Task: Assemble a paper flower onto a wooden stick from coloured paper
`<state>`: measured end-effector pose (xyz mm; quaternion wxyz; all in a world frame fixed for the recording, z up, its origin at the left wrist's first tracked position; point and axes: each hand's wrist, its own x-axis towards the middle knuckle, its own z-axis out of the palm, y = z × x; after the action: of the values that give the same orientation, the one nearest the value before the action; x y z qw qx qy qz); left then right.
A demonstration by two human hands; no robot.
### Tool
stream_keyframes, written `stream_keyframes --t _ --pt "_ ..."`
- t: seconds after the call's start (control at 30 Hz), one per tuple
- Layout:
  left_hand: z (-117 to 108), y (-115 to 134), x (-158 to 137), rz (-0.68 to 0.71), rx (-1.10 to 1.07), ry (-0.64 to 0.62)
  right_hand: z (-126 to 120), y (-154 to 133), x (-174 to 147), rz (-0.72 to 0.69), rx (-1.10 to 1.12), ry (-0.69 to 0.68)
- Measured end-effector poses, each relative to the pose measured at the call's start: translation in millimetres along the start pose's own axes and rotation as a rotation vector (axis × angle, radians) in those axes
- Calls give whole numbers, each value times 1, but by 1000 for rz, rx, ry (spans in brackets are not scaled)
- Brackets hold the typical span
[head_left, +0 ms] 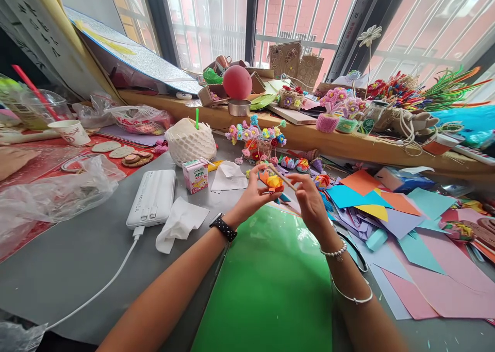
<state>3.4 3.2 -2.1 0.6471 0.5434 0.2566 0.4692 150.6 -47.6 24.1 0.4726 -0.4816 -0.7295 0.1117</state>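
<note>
My left hand [253,195] pinches a small orange and yellow folded-paper flower [275,183] above the far end of a green mat [266,280]. In my right hand [310,200] is a thin wooden stick [284,177], slanting up to the left; it crosses in front of the flower, and whether it touches the petals I cannot tell. Both hands are closed on what they hold. Just beyond them lie several similar multicoloured paper flowers [302,165] and a bunch of small colourful flowers [257,135].
Loose coloured paper [433,269] spreads over the right side. On the left are a white power bank [151,197] with a cable, crumpled tissue [181,223], a small drink carton [195,177] and a coconut [191,143] with a green straw. A crowded wooden sill [301,125] runs behind.
</note>
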Motion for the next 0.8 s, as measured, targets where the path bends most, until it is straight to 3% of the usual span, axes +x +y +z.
stream_keyframes --t 0.1,0.3,0.57,0.8 --pt "0 0 0 -3 -3 6 -4 3 2 -2 -40 38" --pt "1 1 1 -5 -13 -21 -8 9 4 -31 -41 -42" --pt "-2 -4 4 -21 -32 -97 -2 12 2 115 94 -115" --pt "-2 -4 2 -79 -38 -146 -1 14 1 157 151 -134"
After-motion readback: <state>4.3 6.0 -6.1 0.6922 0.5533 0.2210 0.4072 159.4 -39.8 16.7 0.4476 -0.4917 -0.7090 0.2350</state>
